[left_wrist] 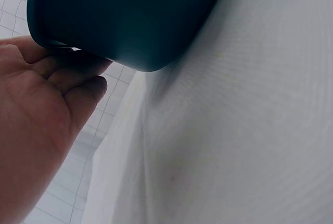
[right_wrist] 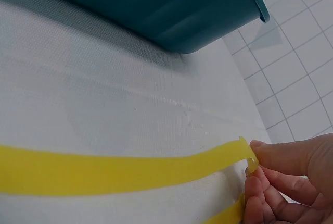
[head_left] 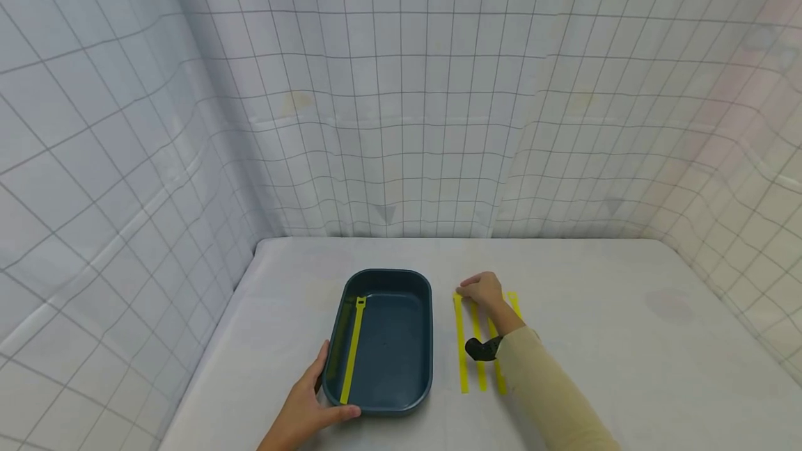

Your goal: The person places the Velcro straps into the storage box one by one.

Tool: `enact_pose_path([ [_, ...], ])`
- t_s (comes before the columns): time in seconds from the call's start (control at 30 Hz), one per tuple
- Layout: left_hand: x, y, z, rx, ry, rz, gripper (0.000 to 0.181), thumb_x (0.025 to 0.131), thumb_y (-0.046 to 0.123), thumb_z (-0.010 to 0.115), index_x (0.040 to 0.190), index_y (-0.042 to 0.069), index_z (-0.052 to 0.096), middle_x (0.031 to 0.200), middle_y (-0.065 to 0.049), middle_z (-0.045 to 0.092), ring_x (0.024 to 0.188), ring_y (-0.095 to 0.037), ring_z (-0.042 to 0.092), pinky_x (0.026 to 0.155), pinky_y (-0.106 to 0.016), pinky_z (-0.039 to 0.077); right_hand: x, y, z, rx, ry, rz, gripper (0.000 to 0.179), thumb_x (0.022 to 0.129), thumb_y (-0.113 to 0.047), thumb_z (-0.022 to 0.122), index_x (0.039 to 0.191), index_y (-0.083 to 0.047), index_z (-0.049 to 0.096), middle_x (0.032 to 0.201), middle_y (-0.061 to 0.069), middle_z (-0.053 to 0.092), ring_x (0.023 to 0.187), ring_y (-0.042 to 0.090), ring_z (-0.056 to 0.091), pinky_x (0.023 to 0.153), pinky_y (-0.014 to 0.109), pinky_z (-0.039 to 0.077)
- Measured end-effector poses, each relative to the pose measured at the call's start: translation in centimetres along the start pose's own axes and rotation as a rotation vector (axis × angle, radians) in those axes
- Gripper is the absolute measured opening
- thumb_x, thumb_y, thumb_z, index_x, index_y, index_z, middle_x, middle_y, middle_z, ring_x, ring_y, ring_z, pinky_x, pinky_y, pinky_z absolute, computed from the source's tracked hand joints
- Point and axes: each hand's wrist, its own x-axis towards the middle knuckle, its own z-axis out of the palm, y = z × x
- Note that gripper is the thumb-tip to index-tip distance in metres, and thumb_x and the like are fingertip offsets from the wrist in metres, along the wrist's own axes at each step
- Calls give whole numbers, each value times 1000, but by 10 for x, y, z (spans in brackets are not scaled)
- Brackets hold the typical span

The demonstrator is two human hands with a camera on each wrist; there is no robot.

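Observation:
A dark teal plastic tub point(head_left: 397, 357) with rounded corners stands on the table. My left hand point(head_left: 303, 406) holds its near left corner, thumb on the front rim and fingers along the left wall; the left wrist view shows those fingers against the tub point(left_wrist: 119, 21) from below. Inside, along the left side, lies one flat yellow strap point(head_left: 354, 353) with a slotted head. Right of the tub, my right hand point(head_left: 487, 291) pinches the far, slotted end of another yellow strap point(right_wrist: 130, 172) between thumb and fingers. That end is lifted off the cloth and bends upward.
More yellow straps point(head_left: 514, 301) lie side by side under and beside my right forearm, partly hidden by the sleeve point(head_left: 551, 395). A white cloth covers the table point(head_left: 626, 326). White curtains point(head_left: 401, 110) with a dark grid hang behind it and at both sides.

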Motion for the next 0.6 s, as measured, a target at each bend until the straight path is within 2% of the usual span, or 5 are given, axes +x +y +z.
enact_pose_path([
  [0.2,0,1,0,5,4,-3,111,67,34,82,146,0,12,149,-20,16,134,-35,20,103,-47,28,2,-2,0,31,-17,56,22,77,-18,75,91,-2,70,87,11,63,75,22,55,56,20,43],
  [0.43,0,1,-1,-7,-2,-8,110,67,32,82,146,0,12,149,-20,15,133,-35,20,103,-48,29,3,-1,1,117,-18,77,20,77,-13,75,92,0,69,89,12,64,74,21,59,66,24,51],
  [0.6,0,2,0,-1,0,-6,110,67,32,82,146,-1,13,148,-21,17,133,-35,21,102,-47,29,1,0,1,85,-62,57,20,78,-12,74,90,3,69,78,9,66,64,17,60,58,22,50],
])
